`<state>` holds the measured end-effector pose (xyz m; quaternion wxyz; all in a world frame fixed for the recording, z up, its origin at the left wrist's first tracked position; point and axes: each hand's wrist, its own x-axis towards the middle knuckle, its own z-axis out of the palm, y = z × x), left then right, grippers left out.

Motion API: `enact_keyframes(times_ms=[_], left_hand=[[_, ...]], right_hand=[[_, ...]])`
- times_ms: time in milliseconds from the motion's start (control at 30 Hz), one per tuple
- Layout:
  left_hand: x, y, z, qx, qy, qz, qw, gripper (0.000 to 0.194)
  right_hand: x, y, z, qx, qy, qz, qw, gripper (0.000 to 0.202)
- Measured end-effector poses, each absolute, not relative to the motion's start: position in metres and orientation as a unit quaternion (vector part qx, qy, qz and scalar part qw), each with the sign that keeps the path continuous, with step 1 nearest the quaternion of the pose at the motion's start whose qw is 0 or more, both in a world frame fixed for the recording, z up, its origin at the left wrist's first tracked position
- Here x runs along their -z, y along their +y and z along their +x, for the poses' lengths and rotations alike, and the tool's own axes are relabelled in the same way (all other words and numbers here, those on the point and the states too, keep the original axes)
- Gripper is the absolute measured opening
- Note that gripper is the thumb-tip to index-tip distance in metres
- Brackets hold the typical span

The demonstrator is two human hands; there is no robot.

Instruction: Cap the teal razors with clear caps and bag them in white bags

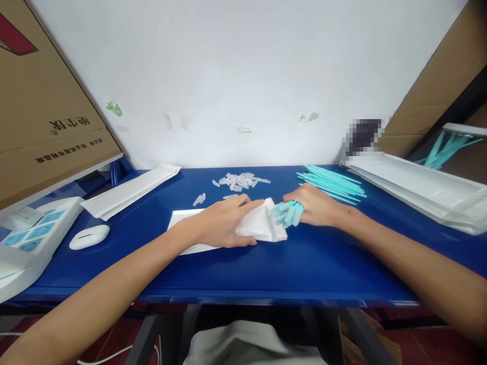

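Note:
My left hand (218, 220) is closed around a white bag (258, 225) lying on the blue table, its mouth facing right. In my right hand (317, 205) is a bundle of thin teal sticks (289, 213). Their broader, pale ends point left and sit right at the bag's mouth; I cannot tell whether any are inside. Loose teal sticks (331, 183) lie in a pile just behind my right hand. Small translucent caps (241, 181) are heaped farther back in the middle, with a few strays nearer my left hand.
On the left are a long white packet (133, 190), a white oval case (89, 237) and a power strip (41, 233). A white tray (414, 190) and a clear container of teal sticks (443, 149) stand at right. Cardboard (49, 101) leans on the left; a white wall (243, 76) rises behind.

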<state>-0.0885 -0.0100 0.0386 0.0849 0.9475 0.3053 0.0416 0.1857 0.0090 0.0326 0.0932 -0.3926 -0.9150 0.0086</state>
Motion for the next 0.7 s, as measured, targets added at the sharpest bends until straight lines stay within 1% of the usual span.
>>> enact_keyframes(times_ms=[133, 300, 400, 467, 533, 600, 700], left_hand=[[-0.047, -0.014, -0.090, -0.092, 0.344, 0.930, 0.091, 0.088], [-0.051, -0.013, -0.088, -0.112, 0.348, 0.926, 0.096, 0.082], [-0.046, -0.014, -0.084, -0.109, 0.328, 0.933, 0.100, 0.076], [-0.041, -0.016, -0.080, -0.112, 0.329, 0.932, 0.101, 0.073], [-0.038, -0.018, -0.077, -0.117, 0.350, 0.923, 0.107, 0.073], [-0.039, -0.017, -0.075, -0.115, 0.373, 0.912, 0.125, 0.067], [-0.048, -0.011, -0.077, -0.086, 0.391, 0.900, 0.170, 0.054]], right_hand=[[-0.030, 0.016, 0.190, 0.051, -0.892, -0.437, 0.107, 0.021], [-0.030, 0.018, 0.184, 0.121, -0.851, -0.512, 0.012, 0.013], [-0.033, 0.011, 0.173, 0.165, -0.831, -0.530, -0.041, 0.016], [-0.039, 0.002, 0.161, 0.177, -0.834, -0.519, -0.060, 0.017], [-0.048, -0.009, 0.150, 0.161, -0.854, -0.491, -0.059, 0.019], [-0.062, -0.018, 0.140, 0.116, -0.889, -0.440, -0.048, 0.024], [-0.088, -0.024, 0.131, 0.051, -0.917, -0.391, -0.063, 0.015]])
